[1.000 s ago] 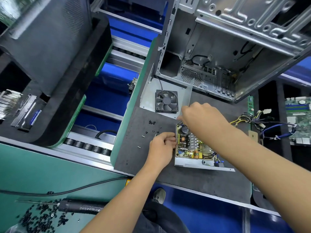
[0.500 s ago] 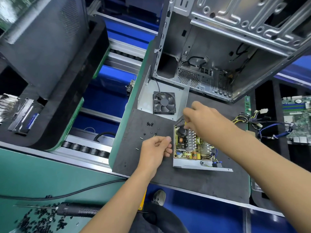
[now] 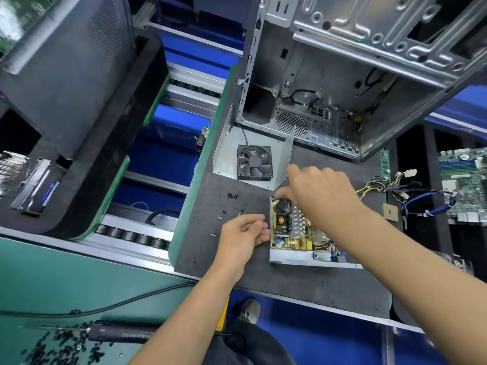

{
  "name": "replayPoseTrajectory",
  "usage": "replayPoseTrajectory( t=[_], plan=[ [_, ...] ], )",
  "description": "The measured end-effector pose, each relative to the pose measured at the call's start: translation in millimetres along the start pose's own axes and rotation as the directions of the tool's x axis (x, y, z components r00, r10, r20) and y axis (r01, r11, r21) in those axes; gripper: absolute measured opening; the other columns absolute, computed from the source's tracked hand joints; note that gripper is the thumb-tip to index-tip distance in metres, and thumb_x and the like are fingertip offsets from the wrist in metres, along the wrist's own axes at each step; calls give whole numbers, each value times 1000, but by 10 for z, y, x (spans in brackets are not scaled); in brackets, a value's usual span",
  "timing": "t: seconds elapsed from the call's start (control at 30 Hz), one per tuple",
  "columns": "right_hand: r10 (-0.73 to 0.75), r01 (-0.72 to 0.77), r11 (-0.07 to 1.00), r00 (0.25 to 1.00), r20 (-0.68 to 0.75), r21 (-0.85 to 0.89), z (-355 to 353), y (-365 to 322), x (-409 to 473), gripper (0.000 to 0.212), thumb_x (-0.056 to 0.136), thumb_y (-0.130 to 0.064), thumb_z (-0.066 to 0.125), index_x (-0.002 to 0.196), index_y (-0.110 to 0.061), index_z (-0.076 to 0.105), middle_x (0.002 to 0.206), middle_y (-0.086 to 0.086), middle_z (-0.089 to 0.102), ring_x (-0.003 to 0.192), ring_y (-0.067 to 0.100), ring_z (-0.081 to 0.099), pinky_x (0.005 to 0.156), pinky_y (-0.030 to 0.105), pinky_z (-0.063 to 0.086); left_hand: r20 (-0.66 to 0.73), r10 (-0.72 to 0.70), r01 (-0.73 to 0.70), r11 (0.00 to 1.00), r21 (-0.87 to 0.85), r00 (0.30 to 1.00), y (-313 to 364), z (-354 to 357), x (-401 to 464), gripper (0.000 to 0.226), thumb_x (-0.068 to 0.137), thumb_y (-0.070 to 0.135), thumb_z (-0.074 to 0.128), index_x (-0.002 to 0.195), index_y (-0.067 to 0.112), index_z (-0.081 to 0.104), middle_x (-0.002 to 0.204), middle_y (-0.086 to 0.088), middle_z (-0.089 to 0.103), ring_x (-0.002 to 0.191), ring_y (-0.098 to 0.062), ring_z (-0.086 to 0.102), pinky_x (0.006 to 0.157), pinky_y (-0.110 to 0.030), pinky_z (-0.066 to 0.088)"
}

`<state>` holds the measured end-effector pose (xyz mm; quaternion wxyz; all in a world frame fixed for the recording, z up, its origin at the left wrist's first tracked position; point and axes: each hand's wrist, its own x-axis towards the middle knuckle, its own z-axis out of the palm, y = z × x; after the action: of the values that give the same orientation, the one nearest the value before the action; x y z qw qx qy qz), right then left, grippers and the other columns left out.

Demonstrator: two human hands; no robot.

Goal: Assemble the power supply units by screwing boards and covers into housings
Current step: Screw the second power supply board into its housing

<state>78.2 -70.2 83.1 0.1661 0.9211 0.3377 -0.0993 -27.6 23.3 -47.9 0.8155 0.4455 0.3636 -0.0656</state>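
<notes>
A yellow power supply board point(image 3: 291, 230) with a black capacitor lies in its open metal housing point(image 3: 303, 258) on the dark mat point(image 3: 303, 283). My right hand point(image 3: 319, 191) hovers over the board's far corner, thumb and fingers pinched near the capacitor; what they pinch is hidden. My left hand point(image 3: 243, 234) rests just left of the housing, fingers curled around something small, possibly a screw. Loose screws point(image 3: 233, 204) lie scattered on the mat to the left. The housing cover with a black fan point(image 3: 254, 162) stands behind.
An open computer case point(image 3: 355, 83) towers at the back. A wire harness point(image 3: 390, 187), a RAM stick and a motherboard point(image 3: 465, 183) lie to the right. An electric screwdriver point(image 3: 118, 334) and several black screws lie on the green bench at lower left. A roller conveyor runs on the left.
My left hand drew back a little from the board's left edge and curled its fingers. My right hand stayed over the board's far corner, shifting slightly.
</notes>
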Motion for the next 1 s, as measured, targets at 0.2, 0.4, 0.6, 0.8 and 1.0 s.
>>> replayPoseTrajectory(
  t=[0.2, 0.4, 0.6, 0.8, 1.0],
  plan=[
    [-63, 64, 997, 997, 37, -33, -19, 47, -42, 17, 99, -25, 51, 110, -14, 43, 94, 6, 52, 92, 35, 62, 59, 36, 34, -13, 0, 0, 1000, -14, 1000, -21, -28, 23, 9, 97, 2, 61, 100, 5, 69, 77, -6, 75, 74, -16, 72, 69, -22, 57],
    [-46, 44, 998, 998, 36, 54, -34, 36, -8, 42, 95, -51, 54, 115, -16, 42, 106, 7, 47, 101, 32, 57, 61, 39, 42, -11, 7, -7, 1000, 21, 1000, -33, -45, 38, 4, 94, 9, 68, 95, 6, 71, 73, -3, 73, 70, -13, 69, 67, -21, 56],
    [-178, 174, 982, 983, -44, -79, 14, 14, -62, 9, 102, -22, 51, 103, -13, 50, 97, 4, 46, 88, 28, 60, 60, 35, 42, -5, -21, 21, 1000, -14, 1000, -61, -92, 68, 8, 87, 9, 76, 90, 5, 70, 74, -6, 72, 70, -15, 70, 66, -21, 55],
    [-50, 49, 999, 998, 41, 20, 26, 66, -72, 22, 99, -23, 53, 105, -15, 34, 95, 6, 30, 78, 32, 55, 50, 34, 32, 5, -10, 10, 1000, -28, 1000, -63, -108, 86, 8, 86, 8, 76, 90, 6, 70, 73, -4, 72, 71, -15, 71, 66, -21, 55],
    [-29, 36, 998, 990, 140, -48, 13, 151, -96, 18, 93, -3, 51, 95, -14, 36, 77, 2, 37, 79, 33, 55, 58, 36, 32, 27, -15, 16, 1000, -22, 1000, -84, -86, 104, 10, 88, 9, 75, 94, 3, 69, 72, -4, 72, 72, -15, 69, 68, -23, 56]
  ],
)
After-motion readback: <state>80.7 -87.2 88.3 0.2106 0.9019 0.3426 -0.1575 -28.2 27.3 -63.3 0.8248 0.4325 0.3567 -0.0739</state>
